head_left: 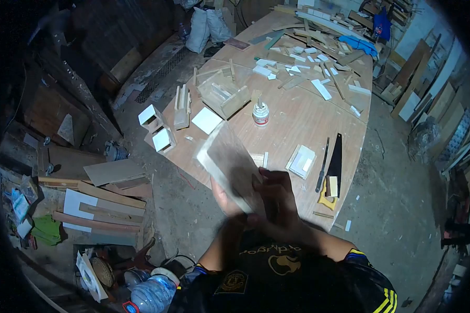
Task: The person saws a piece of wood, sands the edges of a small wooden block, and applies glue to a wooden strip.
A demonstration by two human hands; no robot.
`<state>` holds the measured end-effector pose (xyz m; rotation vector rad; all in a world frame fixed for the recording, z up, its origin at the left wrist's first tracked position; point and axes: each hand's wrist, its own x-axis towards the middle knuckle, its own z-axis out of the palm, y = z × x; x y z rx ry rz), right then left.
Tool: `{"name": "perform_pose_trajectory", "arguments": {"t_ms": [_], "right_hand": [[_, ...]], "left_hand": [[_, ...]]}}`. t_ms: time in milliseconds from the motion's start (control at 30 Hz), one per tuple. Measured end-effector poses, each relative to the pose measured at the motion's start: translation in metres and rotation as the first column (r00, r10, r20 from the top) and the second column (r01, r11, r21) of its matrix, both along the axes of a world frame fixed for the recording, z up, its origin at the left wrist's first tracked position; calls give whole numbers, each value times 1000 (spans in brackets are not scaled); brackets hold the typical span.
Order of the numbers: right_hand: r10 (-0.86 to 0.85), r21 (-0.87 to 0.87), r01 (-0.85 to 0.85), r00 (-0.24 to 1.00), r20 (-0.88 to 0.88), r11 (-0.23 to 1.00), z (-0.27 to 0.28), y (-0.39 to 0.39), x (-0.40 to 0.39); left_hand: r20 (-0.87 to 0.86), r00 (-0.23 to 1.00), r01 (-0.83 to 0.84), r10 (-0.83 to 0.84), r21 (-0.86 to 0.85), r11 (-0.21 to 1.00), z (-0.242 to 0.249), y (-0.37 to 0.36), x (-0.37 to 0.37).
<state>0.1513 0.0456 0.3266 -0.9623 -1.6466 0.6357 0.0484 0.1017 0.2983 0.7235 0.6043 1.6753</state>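
Note:
A rectangular wooden board with a pale edge is held up, tilted, over the near edge of the table. My left hand grips it from the left and behind, its fingers partly hidden. My right hand has its fingers bent against the board's near right side. Just beyond lies a white square panel. An open jar with something standing in it is farther back. Right of my right hand sits a small stack of white pieces.
A handsaw and a long thin tool lie at the table's right edge. A wooden box and white-topped blocks stand left. Wood offcuts cover the far end. A water bottle is at lower left.

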Motion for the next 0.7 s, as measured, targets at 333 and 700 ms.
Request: {"name": "perform_pose_trajectory", "arguments": {"t_ms": [333,700], "right_hand": [[-245,112,262,959,-143,959,-15,92,8],[-166,185,89,874,457,979,-5,69,4]], "left_hand": [[-240,937,208,-255,-204,957,0,42,-54],[165,834,531,-526,13,847,-67,107,-60]]}}
